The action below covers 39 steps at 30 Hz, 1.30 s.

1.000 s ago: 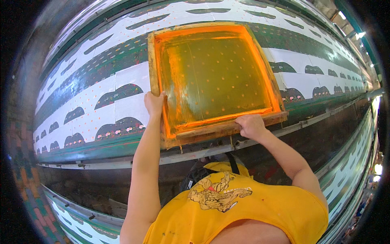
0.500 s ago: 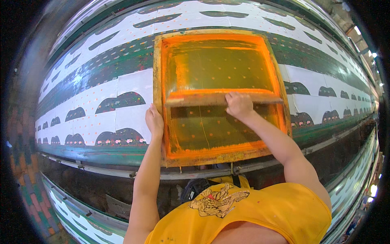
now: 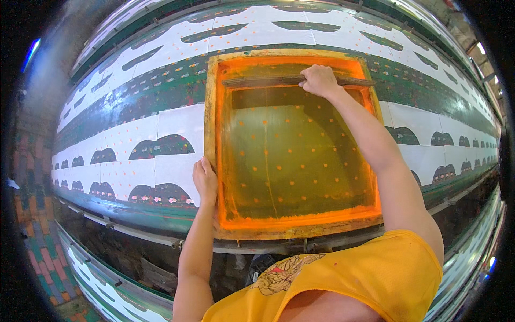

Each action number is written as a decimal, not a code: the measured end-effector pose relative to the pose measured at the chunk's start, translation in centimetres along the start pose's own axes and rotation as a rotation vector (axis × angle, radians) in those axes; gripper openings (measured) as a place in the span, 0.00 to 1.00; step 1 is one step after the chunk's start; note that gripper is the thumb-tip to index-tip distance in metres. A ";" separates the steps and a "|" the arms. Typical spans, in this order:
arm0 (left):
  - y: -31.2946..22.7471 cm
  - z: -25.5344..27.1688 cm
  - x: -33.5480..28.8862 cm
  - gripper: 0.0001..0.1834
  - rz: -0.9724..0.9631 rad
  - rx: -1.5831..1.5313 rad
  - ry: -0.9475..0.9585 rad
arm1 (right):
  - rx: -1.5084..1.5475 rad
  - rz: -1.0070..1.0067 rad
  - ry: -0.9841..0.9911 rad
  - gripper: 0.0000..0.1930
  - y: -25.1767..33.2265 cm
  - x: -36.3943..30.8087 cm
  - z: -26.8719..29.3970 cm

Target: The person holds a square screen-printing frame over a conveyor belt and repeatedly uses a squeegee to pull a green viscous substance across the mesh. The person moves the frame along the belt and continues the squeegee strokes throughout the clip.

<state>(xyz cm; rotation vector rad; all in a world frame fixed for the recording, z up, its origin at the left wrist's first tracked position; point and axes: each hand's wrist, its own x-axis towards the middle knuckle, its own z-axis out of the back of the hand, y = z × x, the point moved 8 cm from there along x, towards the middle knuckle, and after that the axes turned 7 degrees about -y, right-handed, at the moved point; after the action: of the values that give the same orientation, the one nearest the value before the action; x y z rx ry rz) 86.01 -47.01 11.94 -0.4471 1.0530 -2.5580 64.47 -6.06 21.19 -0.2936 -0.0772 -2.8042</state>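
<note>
I had the right hand (image 3: 319, 80) on a long, dark-brown wooden bar (image 3: 257, 82) across the far end of a square, orange-smeared wooden frame (image 3: 212, 107).
Its fingers were clenched round the bar; the left hand (image 3: 205, 181) touched the frame's left side, though I couldn't tell whether its fingers gripped. The frame lay on a long green bench (image 3: 137, 214). I judged that an even stroke needed the bar level, pressure equal at both ends, and the frame steadied.
</note>
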 end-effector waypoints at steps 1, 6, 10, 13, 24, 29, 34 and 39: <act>-0.2 0.1 0.1 0.27 0.001 0.001 -0.010 | 0.007 0.005 -0.028 0.16 -0.2 0.6 0.7; -0.5 0.0 0.4 0.26 -0.038 -0.060 -0.032 | -0.022 0.030 0.012 0.21 -0.7 2.7 0.1; -0.7 0.2 0.3 0.26 -0.001 -0.038 -0.021 | -0.060 -0.086 0.170 0.32 0.7 0.8 -0.4; -0.6 0.2 0.3 0.27 0.001 -0.030 -0.029 | -0.061 -0.071 0.203 0.36 2.7 -2.8 -0.4; 0.5 0.0 0.4 0.28 0.034 -0.069 0.017 | 0.024 -0.038 0.043 0.18 15.7 -28.5 3.5; -1.1 -0.2 -0.3 0.24 -0.079 0.088 0.020 | 0.081 -0.130 0.108 0.18 19.3 -37.5 4.9; -1.9 -0.4 -0.9 0.28 -0.082 0.181 0.086 | 0.192 -0.118 0.021 0.21 20.5 -40.4 7.4; -2.0 -0.3 -0.4 0.27 -0.064 0.210 0.104 | 0.487 -0.183 -0.025 0.28 13.9 -40.7 9.2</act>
<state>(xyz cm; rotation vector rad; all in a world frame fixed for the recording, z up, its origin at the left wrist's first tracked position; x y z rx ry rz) 85.89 -45.33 13.14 -0.2997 0.8029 -2.7370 108.45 -5.88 21.88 -0.2097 -0.8137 -2.8392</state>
